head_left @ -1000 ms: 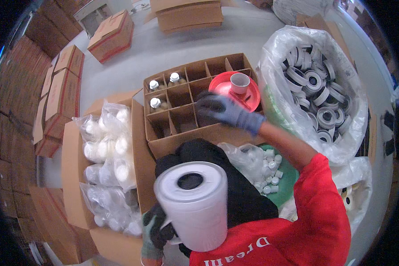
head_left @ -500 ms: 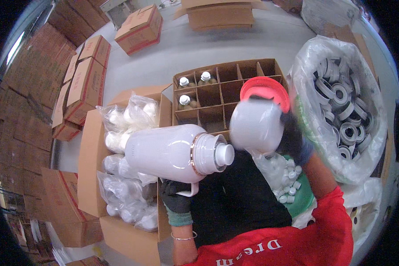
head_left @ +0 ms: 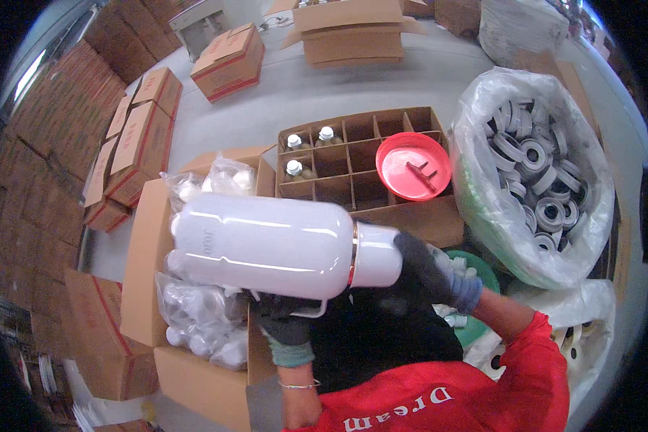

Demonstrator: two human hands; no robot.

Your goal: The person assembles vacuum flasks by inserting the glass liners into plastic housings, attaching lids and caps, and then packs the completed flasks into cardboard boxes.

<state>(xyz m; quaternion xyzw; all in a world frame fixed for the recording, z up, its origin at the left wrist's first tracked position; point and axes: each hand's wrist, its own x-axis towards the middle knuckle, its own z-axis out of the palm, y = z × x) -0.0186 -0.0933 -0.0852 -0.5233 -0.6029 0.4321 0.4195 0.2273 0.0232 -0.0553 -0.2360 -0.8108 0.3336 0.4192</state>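
Note:
A large white thermos jug [head_left: 266,245] lies sideways over my lap, its neck end pointing right. My left hand [head_left: 284,317], in a dark glove, is closed at the jug's handle [head_left: 313,309] from below; the jug hides part of the fingers. A white cup lid [head_left: 378,255] now covers the neck, against the metallic ring. My right hand [head_left: 425,266], also gloved, is closed round the outer end of that lid. Just beyond, a red plastic bowl [head_left: 399,158] with a small dark red forked piece in it rests on the divided carton [head_left: 432,219].
Three white-capped bottles [head_left: 294,167] stand in the divided carton. At left is an open carton [head_left: 140,281] of bagged white parts. A plastic sack [head_left: 475,237] of grey-white rings sits at right, near a green basin [head_left: 486,277] with small white caps. Closed cartons [head_left: 147,137] stand farther left.
My right hand has brought the white cup lid leftward and down onto the jug's neck, covering the stopper. The jug has shifted slightly left. The red bowl is now unobstructed.

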